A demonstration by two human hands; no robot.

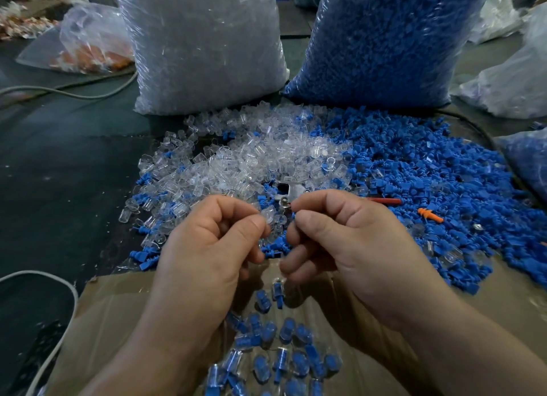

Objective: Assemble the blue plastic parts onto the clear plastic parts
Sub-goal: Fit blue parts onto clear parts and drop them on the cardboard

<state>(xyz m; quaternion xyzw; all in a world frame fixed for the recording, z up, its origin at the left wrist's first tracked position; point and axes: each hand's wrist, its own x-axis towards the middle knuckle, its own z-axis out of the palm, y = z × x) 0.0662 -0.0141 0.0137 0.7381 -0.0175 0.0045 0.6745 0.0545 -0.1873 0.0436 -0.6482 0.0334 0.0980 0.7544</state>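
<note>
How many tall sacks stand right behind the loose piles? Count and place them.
2: the sack of clear parts, centre-left, and the sack of blue parts, to its right. Others may be hidden.

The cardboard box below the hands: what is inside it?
Inside the cardboard box lie assembled pieces, clear plastic shells with blue parts fitted in. The left hand and right hand with their forearms cover its sides, so what lies there cannot be seen.

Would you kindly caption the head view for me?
Left hand pinches a clear plastic cap; right hand pinches a blue plastic part beside it.
</note>
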